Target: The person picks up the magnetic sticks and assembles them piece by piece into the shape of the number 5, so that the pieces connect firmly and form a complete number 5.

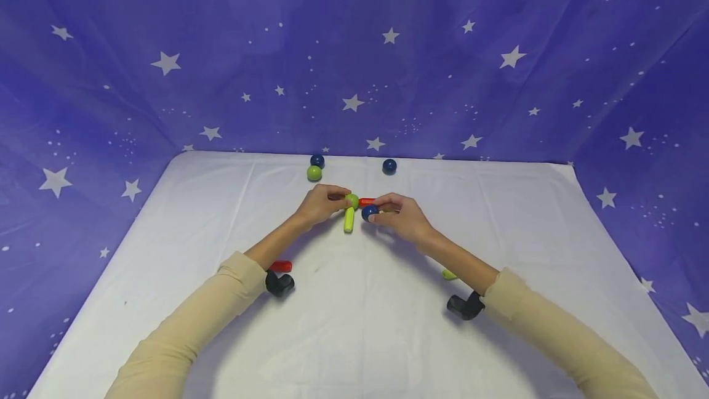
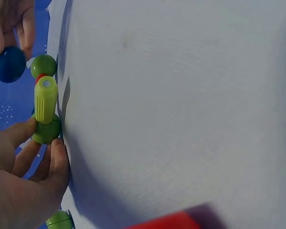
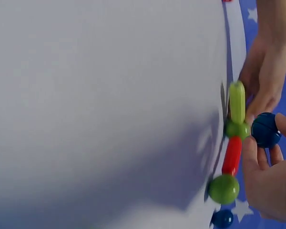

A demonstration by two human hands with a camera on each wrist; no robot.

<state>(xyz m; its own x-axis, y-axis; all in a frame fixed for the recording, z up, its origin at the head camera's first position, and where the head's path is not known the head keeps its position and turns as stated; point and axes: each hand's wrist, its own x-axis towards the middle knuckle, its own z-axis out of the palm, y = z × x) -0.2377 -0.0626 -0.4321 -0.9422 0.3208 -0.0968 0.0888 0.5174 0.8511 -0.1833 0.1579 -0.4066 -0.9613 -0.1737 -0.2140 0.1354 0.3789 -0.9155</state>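
Note:
My left hand [image 1: 324, 203] holds a green ball [image 1: 352, 201] between thumb and fingers. A yellow-green rod [image 1: 348, 220] sticks out of this ball towards me, and a red rod [image 1: 366, 202] runs from it to the right. At the red rod's other end sits a second green ball [image 3: 224, 189], mostly hidden behind my right hand in the head view. My right hand [image 1: 406, 217] pinches a dark blue ball [image 1: 369, 213] with thumb and fingertips. In the left wrist view, that blue ball is held apart from the yellow-green rod.
Towards the back of the white-covered table [image 1: 354, 325] lie a blue ball [image 1: 317, 161] touching a green ball [image 1: 314, 173], and another blue ball [image 1: 389, 167]. A red rod [image 1: 282, 266] lies by my left forearm, a yellow-green piece [image 1: 449, 274] by my right. Starry purple cloth [image 1: 310, 79] surrounds the table.

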